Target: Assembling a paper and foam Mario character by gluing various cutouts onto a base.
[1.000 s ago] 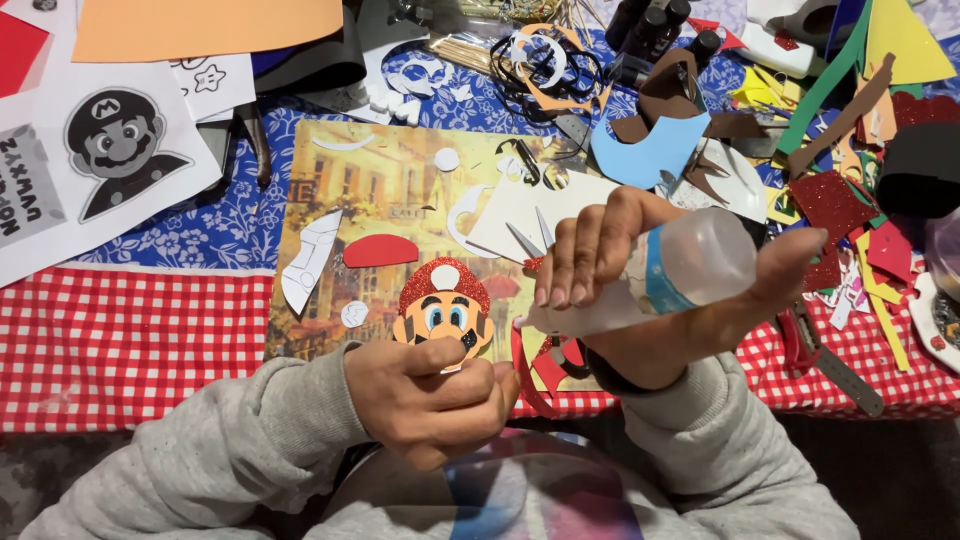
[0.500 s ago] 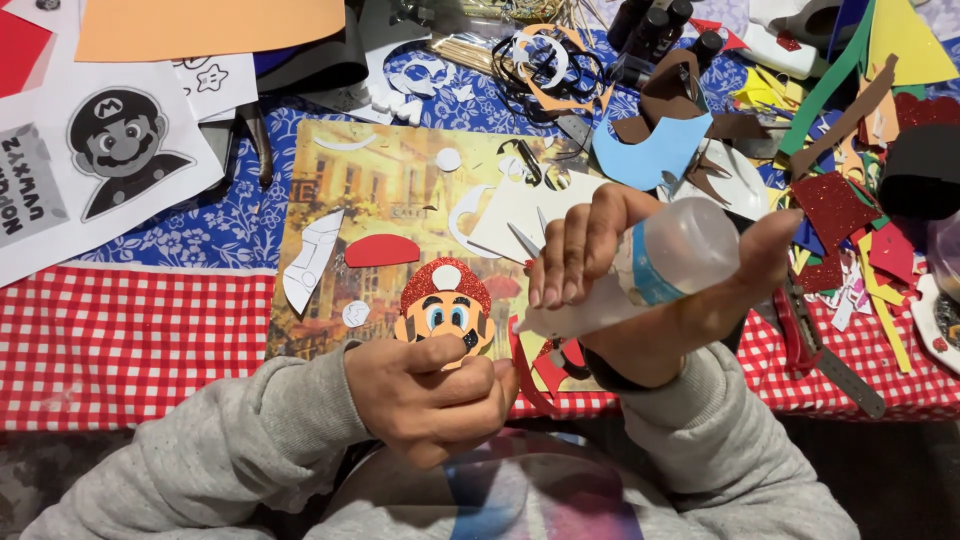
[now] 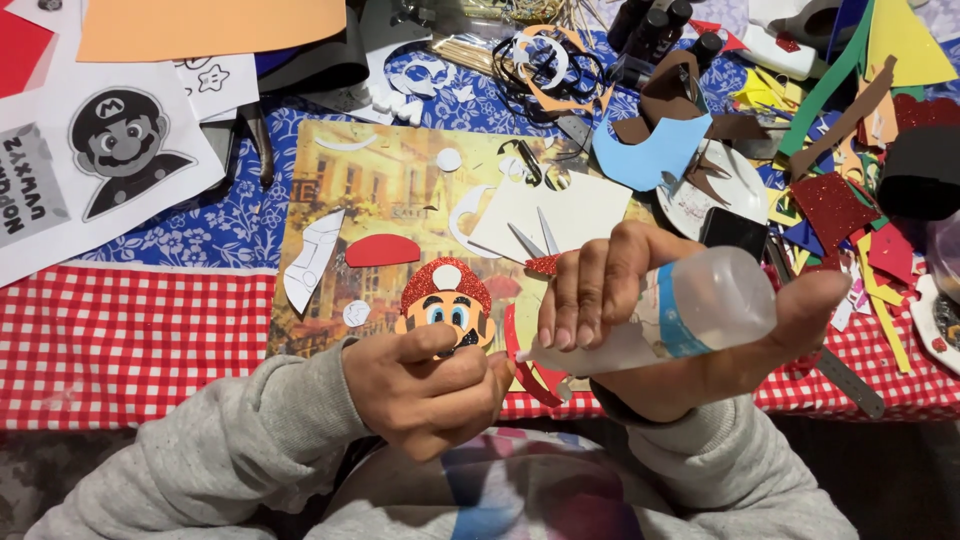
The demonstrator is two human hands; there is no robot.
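My right hand (image 3: 640,300) grips a clear glue bottle (image 3: 690,310) with a blue band, tilted so its nozzle points left toward my left hand. My left hand (image 3: 430,385) is closed around a small dark piece held at the fingertips, just below a craft face with a red glitter cap (image 3: 445,295). That face lies on a picture placemat (image 3: 400,180) with a red foam brim shape (image 3: 382,250) and white cut-outs beside it. Scissors (image 3: 530,240) rest on a cream sheet above my right hand.
A printed character sheet (image 3: 110,150) lies at the left on the blue floral cloth. Foam scraps in several colours, a blue piece (image 3: 650,155) and dark bottles (image 3: 650,30) crowd the upper right. A red checked cloth (image 3: 120,340) covers the near edge.
Both hands hold nearly the same pose; the bottle has tilted slightly and its nozzle sits a little closer to my left hand's fingertips.
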